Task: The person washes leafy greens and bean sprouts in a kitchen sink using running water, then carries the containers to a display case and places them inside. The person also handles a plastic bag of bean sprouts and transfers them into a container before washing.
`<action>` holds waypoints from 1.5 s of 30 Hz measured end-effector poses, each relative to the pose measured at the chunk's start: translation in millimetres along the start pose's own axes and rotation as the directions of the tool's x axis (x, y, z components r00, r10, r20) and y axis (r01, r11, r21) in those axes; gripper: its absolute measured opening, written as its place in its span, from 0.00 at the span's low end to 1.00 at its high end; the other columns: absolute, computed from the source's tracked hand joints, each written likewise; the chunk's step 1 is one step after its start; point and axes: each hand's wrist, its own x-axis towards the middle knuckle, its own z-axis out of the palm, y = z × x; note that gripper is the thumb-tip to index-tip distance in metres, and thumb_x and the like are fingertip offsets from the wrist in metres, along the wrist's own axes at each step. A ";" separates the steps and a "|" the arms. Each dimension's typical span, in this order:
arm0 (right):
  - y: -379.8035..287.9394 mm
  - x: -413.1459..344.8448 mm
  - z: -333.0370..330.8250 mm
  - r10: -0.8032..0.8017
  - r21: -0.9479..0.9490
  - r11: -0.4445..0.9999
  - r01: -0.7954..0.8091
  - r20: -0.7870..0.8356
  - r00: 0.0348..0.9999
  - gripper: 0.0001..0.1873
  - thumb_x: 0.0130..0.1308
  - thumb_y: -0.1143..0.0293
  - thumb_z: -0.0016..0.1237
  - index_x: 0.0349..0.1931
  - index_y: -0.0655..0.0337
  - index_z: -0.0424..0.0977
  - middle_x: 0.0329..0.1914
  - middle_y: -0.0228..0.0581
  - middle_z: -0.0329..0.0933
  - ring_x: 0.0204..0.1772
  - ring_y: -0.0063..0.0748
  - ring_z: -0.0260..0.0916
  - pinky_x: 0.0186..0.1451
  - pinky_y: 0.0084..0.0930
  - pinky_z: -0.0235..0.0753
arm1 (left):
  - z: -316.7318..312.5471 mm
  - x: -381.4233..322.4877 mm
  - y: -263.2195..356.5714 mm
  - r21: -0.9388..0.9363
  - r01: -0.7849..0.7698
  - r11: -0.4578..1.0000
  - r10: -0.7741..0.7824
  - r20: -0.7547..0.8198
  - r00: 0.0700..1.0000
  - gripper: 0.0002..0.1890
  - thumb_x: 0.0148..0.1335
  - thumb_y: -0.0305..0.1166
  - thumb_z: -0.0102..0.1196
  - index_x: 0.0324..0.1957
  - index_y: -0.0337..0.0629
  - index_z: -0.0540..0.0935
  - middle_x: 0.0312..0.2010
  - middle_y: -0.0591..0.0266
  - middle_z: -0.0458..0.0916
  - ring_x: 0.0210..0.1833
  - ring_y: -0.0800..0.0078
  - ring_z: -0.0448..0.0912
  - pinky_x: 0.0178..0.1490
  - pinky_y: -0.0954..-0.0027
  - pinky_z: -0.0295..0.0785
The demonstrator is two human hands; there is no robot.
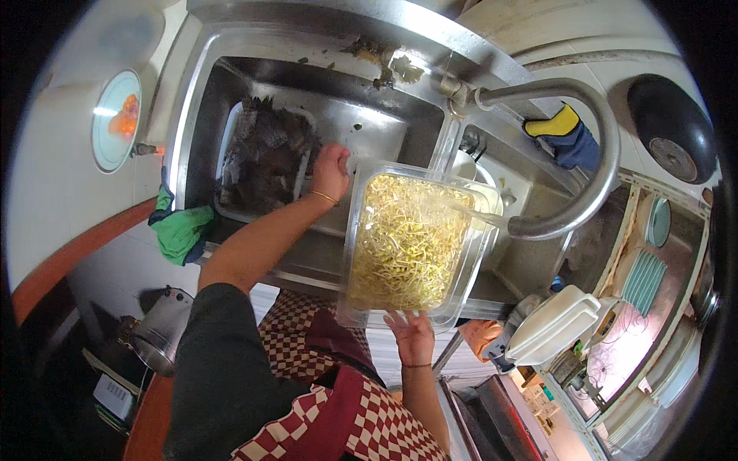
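Note:
A clear plastic food container (468, 271) full of bean sprouts (406, 248) is in front of me, partly over the sink. Water runs from the curved metal faucet (542, 227) onto the sprouts. At the container's near end, my right hand (412, 340) grips the rim, with fingertips at its underside. My left hand (331, 170) is curled over the left sink basin (375, 129), close to the container's far left corner. Whether its hidden fingers hold anything does not show. Further left in that basin lies a tray (228, 135) of dark, wet-looking material.
Green gloves (183, 230) hang at the sink's left front corner. A yellow and blue glove (562, 135) lies behind the faucet. White dishes (464, 167) sit in the right basin. White trays (550, 325) and a rack (620, 230) with stacked plates (643, 279) stand at right.

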 end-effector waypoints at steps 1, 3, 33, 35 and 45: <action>0.1 0.5 0.3 -0.005 0.003 1.000 0.005 0.006 1.000 0.36 0.58 0.73 0.49 0.68 0.63 0.54 0.58 0.48 0.67 0.64 0.68 0.66 0.60 0.62 0.74 | -15.9 17.2 29.4 -0.064 -0.154 0.986 0.148 -0.095 0.984 0.08 0.55 0.15 0.52 0.35 0.38 0.76 0.34 0.48 0.75 0.40 0.48 0.74 0.45 0.56 0.71; -0.4 0.2 1.6 -0.010 0.003 1.000 0.010 0.011 1.000 0.36 0.59 0.73 0.50 0.69 0.62 0.54 0.59 0.49 0.67 0.64 0.69 0.65 0.61 0.62 0.73 | -43.8 65.2 78.8 -0.064 -0.334 0.940 0.321 -0.154 0.934 0.07 0.57 0.16 0.52 0.36 0.38 0.76 0.34 0.50 0.76 0.39 0.48 0.74 0.45 0.56 0.71; -6.3 1.5 8.6 0.034 -0.020 0.999 -0.034 -0.023 0.999 0.33 0.60 0.73 0.48 0.67 0.58 0.57 0.53 0.42 0.71 0.60 0.59 0.70 0.60 0.58 0.75 | 49.3 -31.5 -158.3 0.758 0.113 0.643 -0.576 0.382 0.723 0.22 0.66 0.32 0.50 0.58 0.29 0.73 0.61 0.35 0.71 0.58 0.43 0.76 0.61 0.52 0.73; -6.0 1.2 7.8 0.045 -0.002 0.999 -0.045 -0.043 0.998 0.32 0.60 0.74 0.48 0.67 0.58 0.58 0.54 0.43 0.71 0.60 0.59 0.70 0.59 0.58 0.75 | 44.2 -24.3 -141.9 0.790 0.139 0.598 -0.633 0.358 0.687 0.24 0.64 0.32 0.53 0.59 0.29 0.73 0.61 0.37 0.71 0.60 0.45 0.75 0.62 0.54 0.73; -3.8 1.2 3.7 0.030 0.001 1.000 -0.030 -0.011 0.999 0.28 0.59 0.74 0.46 0.63 0.60 0.63 0.59 0.43 0.72 0.60 0.58 0.71 0.60 0.57 0.76 | 33.8 -34.4 -130.0 0.745 0.224 0.629 -0.655 0.351 0.669 0.24 0.61 0.27 0.54 0.59 0.30 0.70 0.61 0.40 0.70 0.64 0.52 0.72 0.64 0.57 0.70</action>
